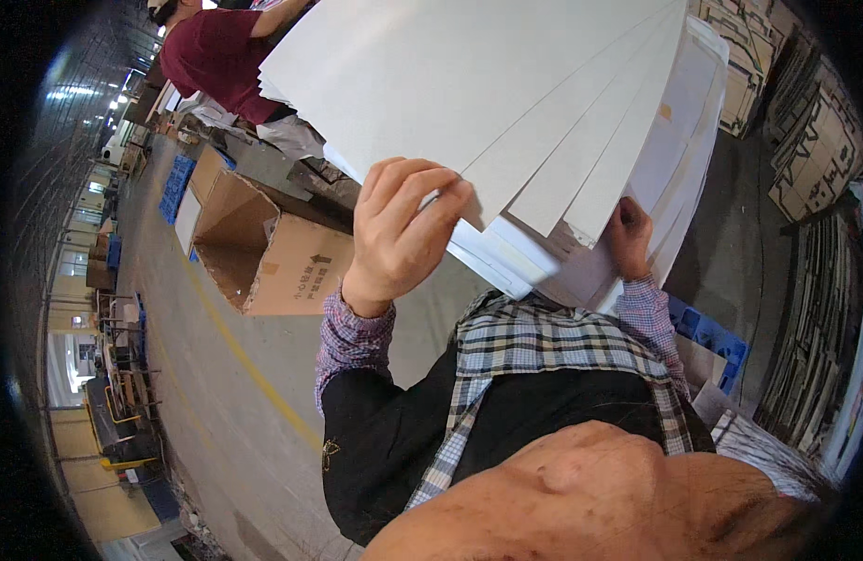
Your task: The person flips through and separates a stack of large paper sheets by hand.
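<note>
Large white paper sheets (pixel 469 84) lie fanned out in a stack before me, their near corners spread like steps. At the near left corner, my left hand (pixel 405 229) is closed, with thumb and fingers pinching the sheet edges. My right hand (pixel 630 241) is beside the fanned corners at the right, its fingers curled inward and partly hidden by paper. What it grips, if anything, cannot be made out. Beneath the fanned sheets, more white paper (pixel 675 159) shows along the right side, with a small tan patch on it.
An open cardboard box (pixel 296 271) stands on the floor to the left, near blue pallets (pixel 176 187). Another person (pixel 212 61) in a dark red shirt works at the far left. Stacked cut boards (pixel 818 154) line the right side; a blue pallet (pixel 707 337) lies behind my right arm.
</note>
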{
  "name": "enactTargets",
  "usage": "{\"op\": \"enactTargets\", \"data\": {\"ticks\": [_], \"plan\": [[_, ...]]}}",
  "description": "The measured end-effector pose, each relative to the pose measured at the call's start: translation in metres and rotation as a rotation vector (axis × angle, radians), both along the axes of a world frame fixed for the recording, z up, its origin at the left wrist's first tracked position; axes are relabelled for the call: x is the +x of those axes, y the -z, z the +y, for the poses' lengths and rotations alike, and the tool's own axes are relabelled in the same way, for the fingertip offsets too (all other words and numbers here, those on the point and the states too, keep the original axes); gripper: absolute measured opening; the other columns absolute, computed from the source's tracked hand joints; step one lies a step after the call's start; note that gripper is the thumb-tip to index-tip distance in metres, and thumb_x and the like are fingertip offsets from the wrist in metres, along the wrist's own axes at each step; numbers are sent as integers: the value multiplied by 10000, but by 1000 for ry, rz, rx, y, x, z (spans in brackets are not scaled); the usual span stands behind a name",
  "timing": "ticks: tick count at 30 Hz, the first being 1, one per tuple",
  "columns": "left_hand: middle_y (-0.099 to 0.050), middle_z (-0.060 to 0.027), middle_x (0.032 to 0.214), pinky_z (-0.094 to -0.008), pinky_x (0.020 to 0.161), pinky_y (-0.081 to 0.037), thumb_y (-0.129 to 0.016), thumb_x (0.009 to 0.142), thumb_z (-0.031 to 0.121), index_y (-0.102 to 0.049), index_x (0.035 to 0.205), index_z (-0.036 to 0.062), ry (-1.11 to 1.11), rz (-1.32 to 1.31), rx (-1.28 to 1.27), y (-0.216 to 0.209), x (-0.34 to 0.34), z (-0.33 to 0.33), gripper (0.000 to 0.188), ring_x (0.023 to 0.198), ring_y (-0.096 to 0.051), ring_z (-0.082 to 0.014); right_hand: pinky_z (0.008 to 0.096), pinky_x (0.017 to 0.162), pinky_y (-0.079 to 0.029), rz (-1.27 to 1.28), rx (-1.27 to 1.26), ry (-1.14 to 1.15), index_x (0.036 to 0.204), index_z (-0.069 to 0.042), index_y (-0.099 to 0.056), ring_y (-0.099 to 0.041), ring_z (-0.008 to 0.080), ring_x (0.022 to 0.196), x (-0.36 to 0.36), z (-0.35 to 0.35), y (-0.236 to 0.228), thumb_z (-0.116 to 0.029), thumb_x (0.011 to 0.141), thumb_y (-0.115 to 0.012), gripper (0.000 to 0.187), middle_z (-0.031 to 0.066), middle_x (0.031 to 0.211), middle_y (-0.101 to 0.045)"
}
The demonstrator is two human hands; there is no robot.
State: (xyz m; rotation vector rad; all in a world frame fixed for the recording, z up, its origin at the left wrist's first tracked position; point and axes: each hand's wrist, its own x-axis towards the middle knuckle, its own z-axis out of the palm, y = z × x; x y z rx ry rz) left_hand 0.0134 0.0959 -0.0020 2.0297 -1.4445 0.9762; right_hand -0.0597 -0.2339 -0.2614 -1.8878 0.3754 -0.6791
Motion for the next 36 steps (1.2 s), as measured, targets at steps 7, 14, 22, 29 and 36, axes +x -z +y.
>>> {"op": "enactTargets", "data": {"ticks": [7, 14, 22, 29, 36], "plan": [[-723, -61, 1097, -449, 879, -541, -808, 743, 112, -797, 1109, 159, 65, -54, 117, -4, -10, -17, 369, 1014, -696, -266, 365, 576, -430, 0, -48, 49, 828, 45, -621, -478, 153, 597, 3, 3, 2, -226, 1038, -680, 348, 102, 638, -537], [-729, -7, 1071, -491, 987, -469, -830, 780, 95, -789, 1083, 205, -70, -41, 136, -4, -14, -15, 325, 1022, -700, -212, 347, 557, -398, -23, -37, 52, 807, 37, -586, -429, 138, 595, 5, -2, 11, -189, 1038, -678, 336, 77, 632, -484], [-734, -88, 1135, -497, 959, -500, -848, 807, 97, -752, 1124, 130, 6, 13, 76, -3, -21, -25, 333, 1066, -715, -251, 320, 593, -417, -98, -2, -5, 854, 58, -628, -473, 112, 647, 2, 11, -3, -196, 1058, -657, 327, 57, 681, -549], [-743, -92, 1159, -467, 932, -532, -835, 834, 84, -739, 1118, 111, -3, 25, 32, 1, -22, -27, 301, 1077, -721, -250, 299, 635, -432, -73, -22, -24, 905, 61, -656, -504, 100, 718, 1, -2, 15, -202, 1076, -641, 315, 50, 724, -576], [-750, -90, 1145, -459, 925, -534, -827, 842, 78, -739, 1109, 112, -13, 7, 14, 7, -21, -26, 282, 1067, -725, -247, 300, 629, -429, -73, -17, -33, 894, 55, -649, -490, 98, 708, 2, -1, 7, -176, 1067, -645, 288, 34, 720, -556]]}}
